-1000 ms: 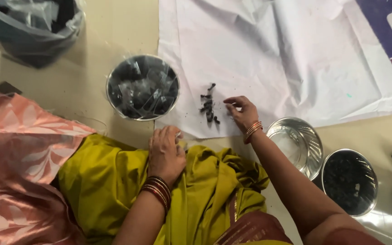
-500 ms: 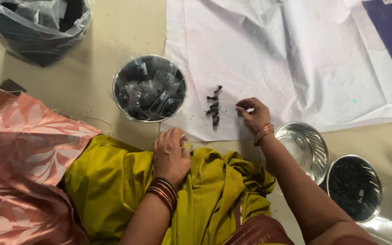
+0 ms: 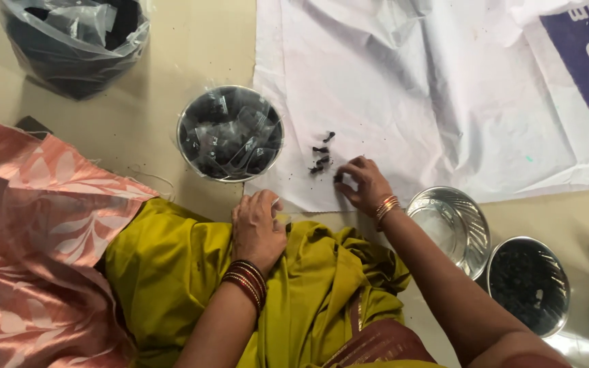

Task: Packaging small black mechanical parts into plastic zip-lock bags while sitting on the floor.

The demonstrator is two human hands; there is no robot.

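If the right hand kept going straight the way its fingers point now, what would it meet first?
Probably the small dark pieces on the white sheet: the right hand points up and left at them, fingertips just short. Farther on stands the plastic-lined steel bowl.

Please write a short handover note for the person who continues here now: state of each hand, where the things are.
Right hand: on the white sheet, fingertips pinching one small dark piece beside the little cluster of dark pieces.
Left hand: resting on the yellow cloth, holding something small and pale.
Bowl of filled clear packets at the sheet's left edge.
Empty steel bowl and bowl of dark pieces on the right.
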